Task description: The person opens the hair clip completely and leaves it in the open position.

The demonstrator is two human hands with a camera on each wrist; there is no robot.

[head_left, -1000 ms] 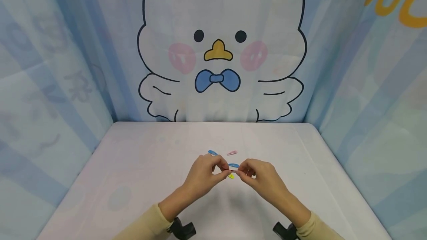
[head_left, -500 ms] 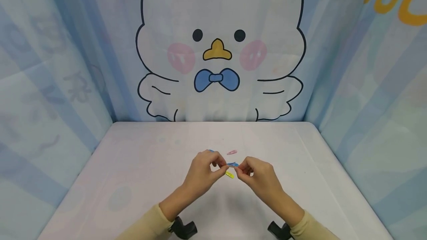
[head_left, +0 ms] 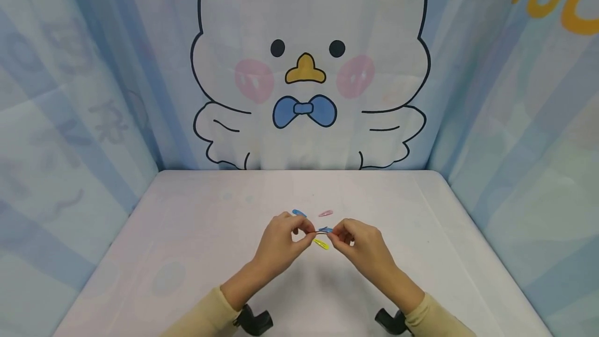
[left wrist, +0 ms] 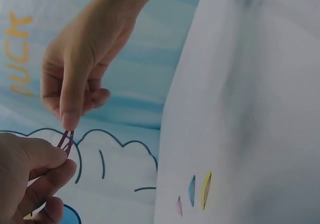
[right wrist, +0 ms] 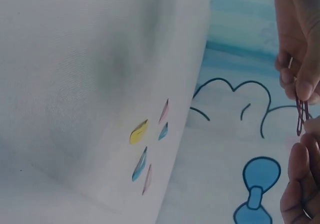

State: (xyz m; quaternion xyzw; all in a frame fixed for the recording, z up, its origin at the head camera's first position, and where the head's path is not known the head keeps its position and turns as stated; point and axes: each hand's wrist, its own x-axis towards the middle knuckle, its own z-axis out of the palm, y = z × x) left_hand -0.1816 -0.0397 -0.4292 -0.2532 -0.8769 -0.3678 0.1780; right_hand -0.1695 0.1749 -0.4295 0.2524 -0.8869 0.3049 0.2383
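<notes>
Both hands hold a thin dark red snap hair clip (head_left: 322, 232) between them above the table. My left hand (head_left: 283, 241) pinches one end between thumb and fingers, and my right hand (head_left: 362, 246) pinches the other. In the left wrist view the clip (left wrist: 66, 141) shows two thin strips standing slightly apart between the fingertips. From the right wrist view the clip (right wrist: 301, 115) looks like a narrow loop, its lower part overlapped by the right fingers.
Just beyond and below the hands lie several hair clips on the white table (head_left: 210, 254): a yellow clip (head_left: 321, 244), a blue clip (head_left: 299, 213), a pink clip (head_left: 325, 213) and more. A printed curtain (head_left: 304, 144) stands behind the table's far edge.
Both hands have shifted slightly left and away from me with the red hair clip. More of the yellow clip shows now, and the clip's two strips are easier to see apart.
</notes>
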